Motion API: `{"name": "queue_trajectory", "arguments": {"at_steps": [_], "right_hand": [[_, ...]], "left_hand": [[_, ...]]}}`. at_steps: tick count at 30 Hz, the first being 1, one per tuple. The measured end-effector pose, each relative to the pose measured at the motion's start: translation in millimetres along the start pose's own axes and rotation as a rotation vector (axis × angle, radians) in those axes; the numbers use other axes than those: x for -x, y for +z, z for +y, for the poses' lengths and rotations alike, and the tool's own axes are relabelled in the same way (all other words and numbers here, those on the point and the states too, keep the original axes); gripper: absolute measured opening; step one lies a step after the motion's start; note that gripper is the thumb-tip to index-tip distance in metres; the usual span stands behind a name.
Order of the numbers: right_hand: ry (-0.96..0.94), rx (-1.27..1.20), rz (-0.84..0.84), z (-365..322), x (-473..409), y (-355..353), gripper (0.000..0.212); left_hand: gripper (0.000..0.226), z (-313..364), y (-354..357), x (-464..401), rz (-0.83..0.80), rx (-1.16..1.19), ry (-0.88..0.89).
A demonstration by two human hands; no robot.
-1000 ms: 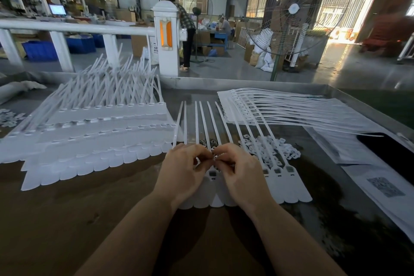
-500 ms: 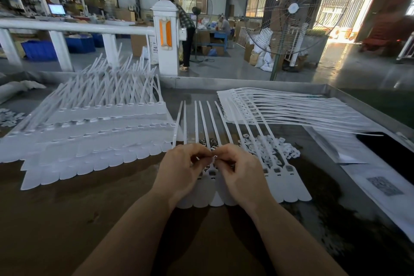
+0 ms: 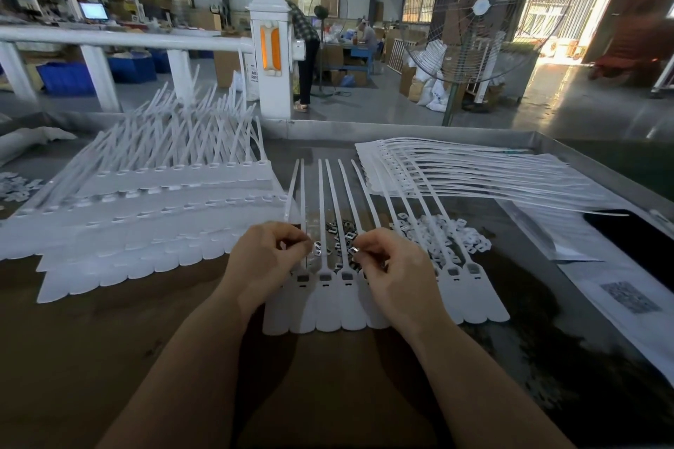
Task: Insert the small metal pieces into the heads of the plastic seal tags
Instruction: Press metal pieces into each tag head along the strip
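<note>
Left hand: the left hand (image 3: 268, 259) sits over the row of white tags, at about 9 o'clock from the other hand. Its fingers are curled in. It seems to pinch something tiny at the fingertips, but it is too small to tell what.
Right hand: the right hand (image 3: 392, 272) has its fingers curled and pinches a small metal piece (image 3: 353, 250) between thumb and finger.
Gap: the two hands are apart, with three tag heads showing between them.
Tags in work: a row of plastic seal tags (image 3: 330, 290) lies flat side by side, heads near the hands, thin tails pointing to 12 o'clock.
Metal pieces: a little heap of metal pieces (image 3: 337, 235) lies between the tails, just at 12 o'clock from the hands.
White bits: a pile of small white plastic parts (image 3: 456, 233) lies at 2 o'clock.
Other tags: a big stack of tags (image 3: 146, 215) lies at 10 o'clock, and a fanned stack (image 3: 456, 175) at 1 o'clock.
Table: the brown table (image 3: 91, 339) has a raised metal edge (image 3: 598, 171) at the far and right sides.
Papers: sheets of paper (image 3: 627, 297) lie at 3 o'clock.
Room: a big standing fan (image 3: 481, 7) and a white rail (image 3: 127, 38) stand past the table.
</note>
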State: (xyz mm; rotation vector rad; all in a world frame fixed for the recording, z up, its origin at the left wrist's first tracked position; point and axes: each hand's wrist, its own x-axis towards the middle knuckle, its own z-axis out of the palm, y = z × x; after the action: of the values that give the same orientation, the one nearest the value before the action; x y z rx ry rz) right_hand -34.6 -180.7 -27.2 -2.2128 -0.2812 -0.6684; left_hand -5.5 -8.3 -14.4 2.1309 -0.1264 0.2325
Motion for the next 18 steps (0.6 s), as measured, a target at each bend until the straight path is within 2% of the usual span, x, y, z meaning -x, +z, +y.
{"name": "queue_trajectory", "arguments": {"at_steps": [8,11,18], "right_hand": [[-0.003,0.010,-0.016,-0.2,-0.8,-0.4,0.014],[-0.024,0.009,-0.018,-1.0,-0.5,-0.5,0.013],[-0.051,-0.013,-0.023,-0.1,-1.1,-1.8,0.014]], "left_hand": [[0.007,2.5,-4.3,2.4,-0.039,0.048,0.048],[0.014,5.3,-2.6,3.6,-0.056,0.098,0.068],[0.017,6.6,-1.6,3.3,-0.072,0.072,0.121]]}}
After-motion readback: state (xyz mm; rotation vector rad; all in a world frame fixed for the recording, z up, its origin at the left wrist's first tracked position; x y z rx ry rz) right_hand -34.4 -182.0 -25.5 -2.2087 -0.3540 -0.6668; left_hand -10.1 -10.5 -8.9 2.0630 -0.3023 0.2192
